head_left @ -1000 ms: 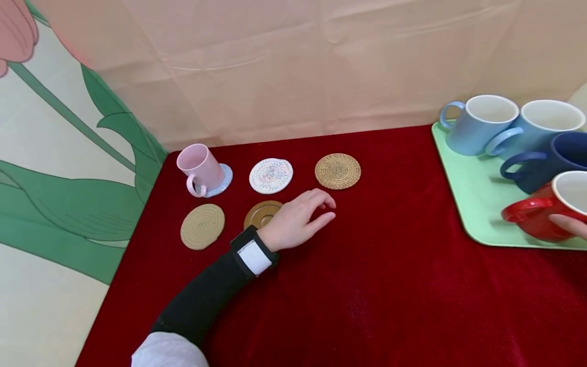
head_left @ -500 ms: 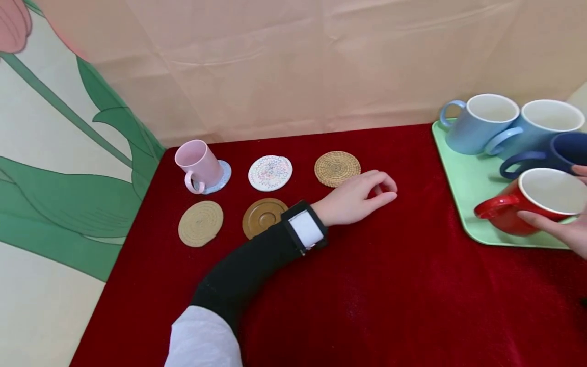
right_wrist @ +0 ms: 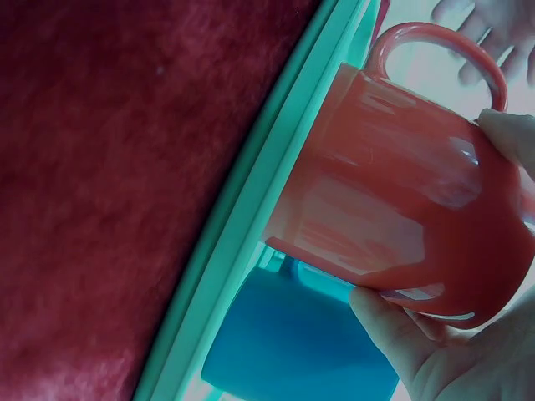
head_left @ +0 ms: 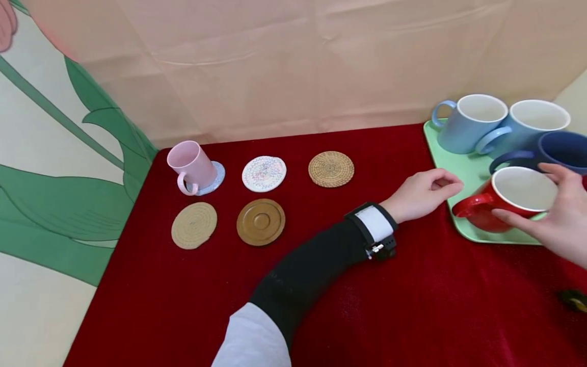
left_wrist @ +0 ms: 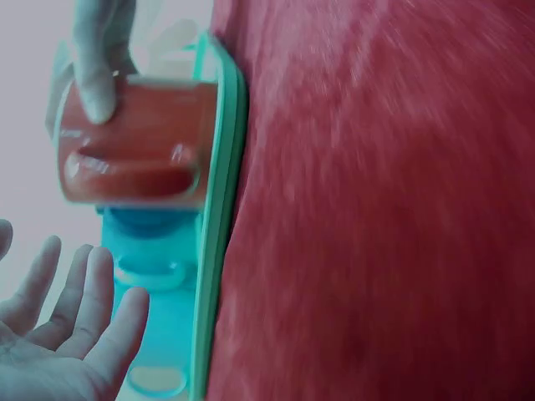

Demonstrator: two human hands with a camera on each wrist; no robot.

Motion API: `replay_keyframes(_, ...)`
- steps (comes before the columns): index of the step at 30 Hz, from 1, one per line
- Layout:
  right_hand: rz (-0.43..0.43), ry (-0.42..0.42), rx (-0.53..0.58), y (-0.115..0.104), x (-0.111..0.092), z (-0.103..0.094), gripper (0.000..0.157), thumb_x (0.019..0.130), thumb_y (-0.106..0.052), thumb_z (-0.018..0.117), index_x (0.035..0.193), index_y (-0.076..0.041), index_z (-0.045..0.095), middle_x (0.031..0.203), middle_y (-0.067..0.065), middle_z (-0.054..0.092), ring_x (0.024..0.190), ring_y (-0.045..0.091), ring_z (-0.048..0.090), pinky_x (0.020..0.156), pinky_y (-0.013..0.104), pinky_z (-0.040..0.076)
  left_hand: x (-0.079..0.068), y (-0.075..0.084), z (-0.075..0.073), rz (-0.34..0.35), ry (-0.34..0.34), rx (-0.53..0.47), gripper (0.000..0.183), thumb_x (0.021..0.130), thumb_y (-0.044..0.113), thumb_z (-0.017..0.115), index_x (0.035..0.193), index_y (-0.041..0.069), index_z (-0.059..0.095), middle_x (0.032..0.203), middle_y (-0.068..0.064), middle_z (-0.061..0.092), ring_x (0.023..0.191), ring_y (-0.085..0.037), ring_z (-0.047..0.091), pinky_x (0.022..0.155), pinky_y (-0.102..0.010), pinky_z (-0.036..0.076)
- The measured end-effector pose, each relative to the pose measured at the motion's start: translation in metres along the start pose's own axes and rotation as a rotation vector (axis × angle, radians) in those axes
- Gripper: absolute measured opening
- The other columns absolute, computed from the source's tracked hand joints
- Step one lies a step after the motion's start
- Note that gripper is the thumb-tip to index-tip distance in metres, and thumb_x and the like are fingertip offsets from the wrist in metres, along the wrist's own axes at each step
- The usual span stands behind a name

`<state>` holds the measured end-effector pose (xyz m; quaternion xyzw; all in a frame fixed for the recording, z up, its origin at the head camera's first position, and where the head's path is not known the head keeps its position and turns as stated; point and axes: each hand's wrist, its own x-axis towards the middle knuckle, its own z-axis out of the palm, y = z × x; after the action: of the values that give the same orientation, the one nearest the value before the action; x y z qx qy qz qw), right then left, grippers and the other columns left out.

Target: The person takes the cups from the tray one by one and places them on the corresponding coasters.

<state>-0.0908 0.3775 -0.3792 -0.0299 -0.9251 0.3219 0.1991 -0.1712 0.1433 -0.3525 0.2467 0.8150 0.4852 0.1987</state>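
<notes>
While the right hand (head_left: 563, 219) grips the red mug (right_wrist: 401, 192) between thumb and fingers, the relaxed, empty left hand (head_left: 419, 196) hovers near the handle (head_left: 470, 204), probably the safest hold on something stiff, slick, breakable.

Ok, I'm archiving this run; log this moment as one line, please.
right hand: grips red mug; left hand: holds nothing, near mug handle; pink mug: on blue coaster; green tray: holds three blue mugs

The red mug (head_left: 487, 215) partly hides the navy mug (head_left: 563, 149) behind it.
</notes>
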Motion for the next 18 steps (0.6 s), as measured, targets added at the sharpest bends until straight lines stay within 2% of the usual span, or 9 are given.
replay_keyframes(2,-0.001,-0.004,-0.009,-0.005,0.001,0.001,0.093,0.078,-0.016,0.083,0.151,0.005,0.03,0.133,0.04,0.04,0.103,-0.01,0.03,0.089,0.009,0.018,0.003,0.002,0.008,-0.03,0.021,-0.045,0.026,0.103,0.028,0.062,0.125,0.016,0.069,0.11,0.012,0.069,0.088,0.009,0.055,0.077,-0.003,0.04)
replay_keyframes(5,-0.003,-0.032,-0.032,-0.011,0.001,0.001,0.095,0.077,-0.013,0.083,0.152,0.006,0.028,0.131,0.042,0.04,0.107,0.024,0.05,0.086,0.008,0.018,0.007,0.004,0.017,-0.064,0.035,-0.101,0.026,0.103,0.028,0.062,0.124,0.016,0.07,0.108,0.012,0.07,0.086,0.009,0.055,0.076,-0.004,0.04)
replay_keyframes(6,-0.004,-0.039,-0.037,-0.013,0.001,0.002,0.096,0.076,-0.013,0.084,0.152,0.006,0.028,0.131,0.043,0.04,0.106,0.025,0.051,0.085,0.007,0.018,0.008,0.005,0.02,-0.076,0.038,-0.109,0.025,0.103,0.029,0.062,0.124,0.016,0.07,0.107,0.013,0.07,0.085,0.01,0.055,0.075,-0.004,0.04)
replay_keyframes(9,0.017,-0.087,-0.077,-0.02,0.0,0.002,0.097,0.079,-0.013,0.083,0.153,0.006,0.023,0.132,0.045,0.037,0.108,0.062,0.04,0.079,0.008,0.017,0.011,0.004,0.026,-0.111,0.045,-0.132,0.023,0.102,0.029,0.063,0.12,0.017,0.07,0.099,0.015,0.069,0.082,0.009,0.054,0.073,-0.005,0.04)
replay_keyframes(11,0.016,-0.091,-0.08,-0.022,-0.001,0.003,0.097,0.079,-0.013,0.083,0.153,0.006,0.023,0.132,0.045,0.037,0.107,0.062,0.04,0.077,0.008,0.017,0.011,0.003,0.029,-0.143,0.043,-0.184,0.02,0.102,0.027,0.064,0.117,0.016,0.07,0.092,0.013,0.068,0.078,0.007,0.056,0.071,-0.006,0.043)
replay_keyframes(15,-0.006,-0.042,-0.039,-0.018,-0.002,0.007,0.096,0.078,-0.016,0.084,0.152,0.005,0.027,0.132,0.043,0.04,0.105,0.056,0.042,0.082,0.007,0.017,0.011,0.001,0.035,-0.195,0.015,-0.28,0.015,0.102,0.024,0.064,0.108,0.011,0.07,0.077,0.009,0.065,0.067,0.0,0.061,0.067,-0.009,0.047)
replay_keyframes(16,-0.009,-0.035,-0.03,-0.017,-0.003,0.007,0.095,0.079,-0.017,0.084,0.152,0.005,0.027,0.132,0.043,0.039,0.106,0.055,0.041,0.083,0.007,0.017,0.01,0.001,0.036,-0.201,-0.002,-0.285,0.016,0.103,0.024,0.062,0.105,0.01,0.07,0.074,0.008,0.065,0.066,-0.001,0.062,0.066,-0.009,0.047)
replay_keyframes(17,-0.013,-0.017,-0.026,-0.014,-0.003,0.009,0.095,0.081,-0.026,0.084,0.153,0.003,0.029,0.134,0.041,0.04,0.11,0.05,0.043,0.085,0.007,0.018,0.011,0.001,0.037,-0.202,-0.019,-0.27,0.019,0.104,0.026,0.061,0.102,0.009,0.071,0.073,0.007,0.066,0.065,-0.001,0.062,0.067,-0.008,0.046)
replay_keyframes(18,-0.018,-0.011,-0.02,-0.014,-0.002,0.01,0.095,0.082,-0.03,0.083,0.152,0.004,0.029,0.135,0.041,0.039,0.112,0.049,0.041,0.086,0.008,0.019,0.011,0.001,0.038,-0.196,-0.035,-0.229,0.024,0.105,0.028,0.059,0.099,0.009,0.072,0.072,0.008,0.066,0.065,0.0,0.062,0.068,-0.007,0.045)
